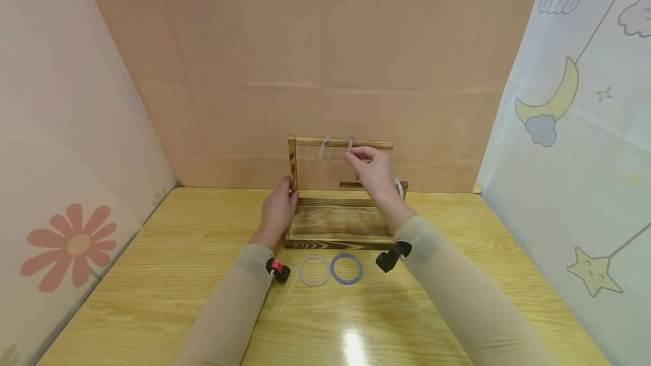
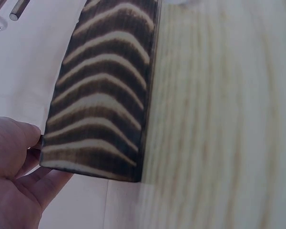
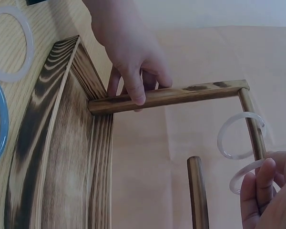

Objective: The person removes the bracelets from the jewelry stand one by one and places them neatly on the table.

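Observation:
A wooden bangle rack stands on the table, with a tray base (image 1: pixel 335 244), an upright post (image 1: pixel 292 157) at the left and an upper bar (image 1: pixel 378 145). My left hand (image 1: pixel 277 210) grips the post low down, thumb in front and fingers behind in the right wrist view. My right hand (image 1: pixel 375 177) pinches a clear whitish bangle (image 3: pixel 238 179) that is around the upper bar. Another clear bangle (image 3: pixel 224 138) hangs on that bar, nearer the post. Fingers of the right hand partly hide the pinched bangle.
A pale pink bangle (image 1: pixel 313 284) and a blue bangle (image 1: pixel 347 282) lie side by side on the table, in front of the tray. A lower bar (image 1: pixel 351 184) sits behind the right hand, and a white bangle (image 1: pixel 400 188) shows at the rack's right end.

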Tool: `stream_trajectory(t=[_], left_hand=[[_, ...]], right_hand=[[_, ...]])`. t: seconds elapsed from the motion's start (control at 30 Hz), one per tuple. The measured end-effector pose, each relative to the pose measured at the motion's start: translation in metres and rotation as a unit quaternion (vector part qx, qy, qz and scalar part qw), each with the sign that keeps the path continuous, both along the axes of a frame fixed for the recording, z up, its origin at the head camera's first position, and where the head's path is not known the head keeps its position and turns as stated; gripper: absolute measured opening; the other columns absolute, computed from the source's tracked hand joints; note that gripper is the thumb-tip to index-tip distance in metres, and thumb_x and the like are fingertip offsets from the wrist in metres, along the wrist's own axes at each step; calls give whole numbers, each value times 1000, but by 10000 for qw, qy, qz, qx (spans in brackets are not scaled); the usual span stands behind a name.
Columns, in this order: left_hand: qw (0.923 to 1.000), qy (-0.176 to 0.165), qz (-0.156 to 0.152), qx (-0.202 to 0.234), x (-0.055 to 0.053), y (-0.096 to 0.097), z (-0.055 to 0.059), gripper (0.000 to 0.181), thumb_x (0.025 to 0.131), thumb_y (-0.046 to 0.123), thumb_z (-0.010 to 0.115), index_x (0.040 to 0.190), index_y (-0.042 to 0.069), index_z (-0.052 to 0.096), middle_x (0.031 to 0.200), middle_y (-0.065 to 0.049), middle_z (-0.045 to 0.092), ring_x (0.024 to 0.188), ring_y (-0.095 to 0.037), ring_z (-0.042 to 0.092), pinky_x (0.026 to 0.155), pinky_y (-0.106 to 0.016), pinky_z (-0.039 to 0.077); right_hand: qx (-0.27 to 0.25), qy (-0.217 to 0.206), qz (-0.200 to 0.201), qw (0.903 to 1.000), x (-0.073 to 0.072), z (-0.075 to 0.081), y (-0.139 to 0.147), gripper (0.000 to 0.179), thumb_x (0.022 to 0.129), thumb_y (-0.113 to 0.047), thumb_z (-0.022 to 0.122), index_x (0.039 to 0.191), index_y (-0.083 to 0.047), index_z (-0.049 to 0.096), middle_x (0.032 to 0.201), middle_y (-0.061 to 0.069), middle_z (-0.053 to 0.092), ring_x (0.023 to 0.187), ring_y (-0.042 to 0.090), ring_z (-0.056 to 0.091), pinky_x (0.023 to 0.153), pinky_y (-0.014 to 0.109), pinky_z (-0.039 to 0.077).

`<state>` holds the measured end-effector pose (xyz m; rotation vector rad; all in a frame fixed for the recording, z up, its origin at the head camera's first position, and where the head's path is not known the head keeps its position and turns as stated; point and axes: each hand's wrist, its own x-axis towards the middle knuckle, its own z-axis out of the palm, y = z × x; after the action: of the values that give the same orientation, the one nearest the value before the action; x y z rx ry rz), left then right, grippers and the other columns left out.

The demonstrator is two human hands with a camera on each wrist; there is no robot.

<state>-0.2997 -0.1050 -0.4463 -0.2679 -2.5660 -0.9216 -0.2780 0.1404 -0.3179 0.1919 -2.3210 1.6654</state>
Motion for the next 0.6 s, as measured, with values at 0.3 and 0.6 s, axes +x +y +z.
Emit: stream_trajectory(t=[0.3,0.6], left_hand=[[10000,-11,-32,41,-2,0,1,38,115,16,64,147,-2,56,126,-22,73,104,-39,76,87,-55,63],[10000,-32,-14,-26,-3,2,1,40,116,19,62,148,-3,55,126,-22,73,104,-39,76,86,-55,63]], right_hand=[[28,23,-123,9999,4,3,18,25,108,-29,77,124,-10,82,117,6,73,75,23,68,63,26,52],[94,68,-275,9996,4,2,39,33,108,-32,76,128,-6,80,119,6,71,79,32,71,64,27,56]])
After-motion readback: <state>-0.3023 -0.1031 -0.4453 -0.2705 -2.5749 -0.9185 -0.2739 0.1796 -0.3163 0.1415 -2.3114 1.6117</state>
